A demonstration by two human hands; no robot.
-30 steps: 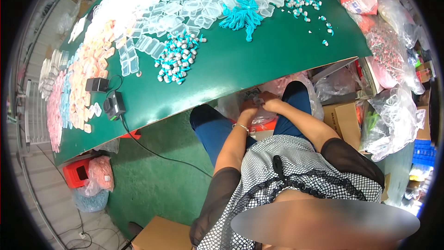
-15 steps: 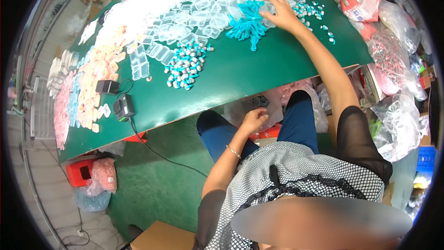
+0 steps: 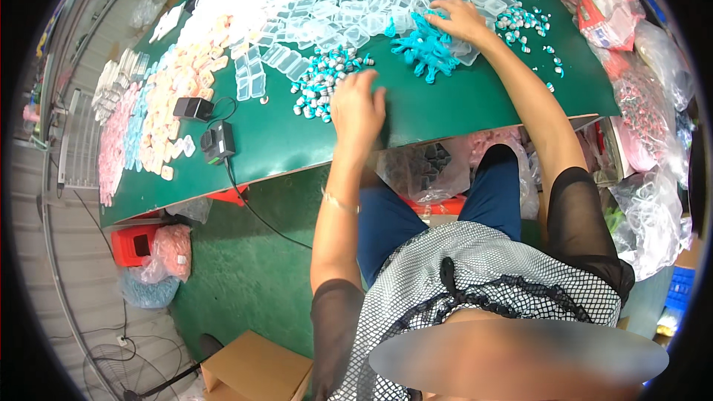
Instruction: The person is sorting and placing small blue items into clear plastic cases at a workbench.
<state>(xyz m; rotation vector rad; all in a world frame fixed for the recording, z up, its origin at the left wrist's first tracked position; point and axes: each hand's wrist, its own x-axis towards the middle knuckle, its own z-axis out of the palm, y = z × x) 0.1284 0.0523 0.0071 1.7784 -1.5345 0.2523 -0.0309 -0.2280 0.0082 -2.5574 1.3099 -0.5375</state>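
Note:
My left hand (image 3: 356, 108) hovers at the table's near side, thumb apart from the fingers, holding nothing visible. Just beyond its fingertips lies a pile of small silver-and-teal barrel-shaped pieces (image 3: 318, 89). Farther right, my right hand (image 3: 462, 21) reaches over a tangled bundle of teal cords (image 3: 427, 50). Its thumb and forefinger close on the top of the bundle, where teal shows between them. Clear plastic compartment boxes (image 3: 349, 11) spread behind the bundle. More silver-and-teal pieces (image 3: 520, 21) lie scattered to the right of this hand.
On the green table (image 3: 282, 141) stand a black charger (image 3: 217, 142) with a cable and a small black block (image 3: 193, 108). Peach-coloured pieces (image 3: 160, 119) cover its left part. Plastic bags (image 3: 631, 89) crowd the right side. A cardboard box (image 3: 256, 364) sits on the floor.
My left hand has risen from my lap to the table beside the small-piece pile. My right fingers have moved onto the teal bundle, which has changed shape. The whole view has shifted slightly.

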